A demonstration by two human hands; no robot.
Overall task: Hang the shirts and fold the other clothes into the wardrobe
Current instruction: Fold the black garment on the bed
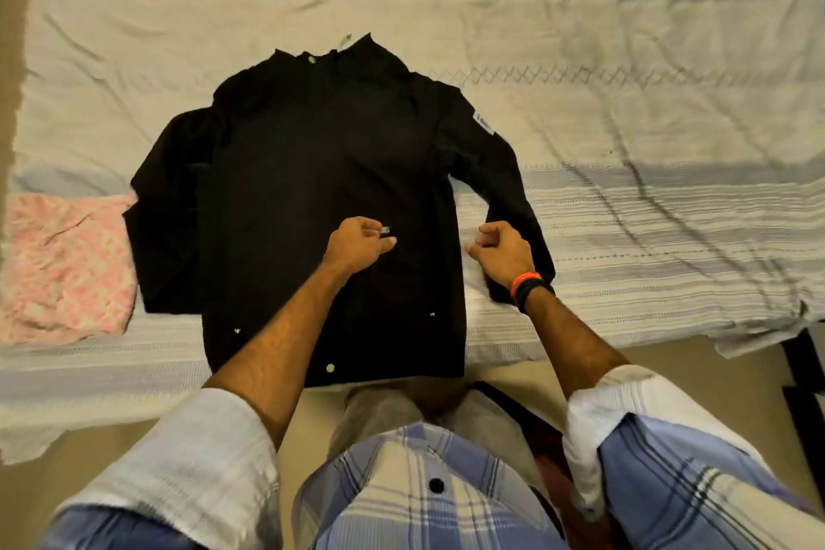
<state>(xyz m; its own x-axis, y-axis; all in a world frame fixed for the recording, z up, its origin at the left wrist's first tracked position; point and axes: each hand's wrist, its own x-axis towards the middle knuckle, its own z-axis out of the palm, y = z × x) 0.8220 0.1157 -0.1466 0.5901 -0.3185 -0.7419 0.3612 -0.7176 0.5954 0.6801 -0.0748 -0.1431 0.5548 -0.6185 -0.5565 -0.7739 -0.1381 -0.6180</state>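
A black long-sleeved shirt [312, 174] lies flat on the bed, collar away from me, hem at the near edge. Both sleeves run down along its sides. My left hand [357, 243] is over the middle of the shirt's front and pinches a small metallic piece there between thumb and fingers. My right hand [502, 252] hovers with curled fingers at the shirt's right edge, between the body and the right sleeve; whether it holds cloth I cannot tell. A white label [483, 121] shows on the right sleeve.
The bed is covered by a cream and grey striped sheet [625, 125]. A folded pink patterned cloth [62, 268] lies at the left, touching the shirt's left sleeve. A dark object [803, 371] stands at the right by the bed's edge.
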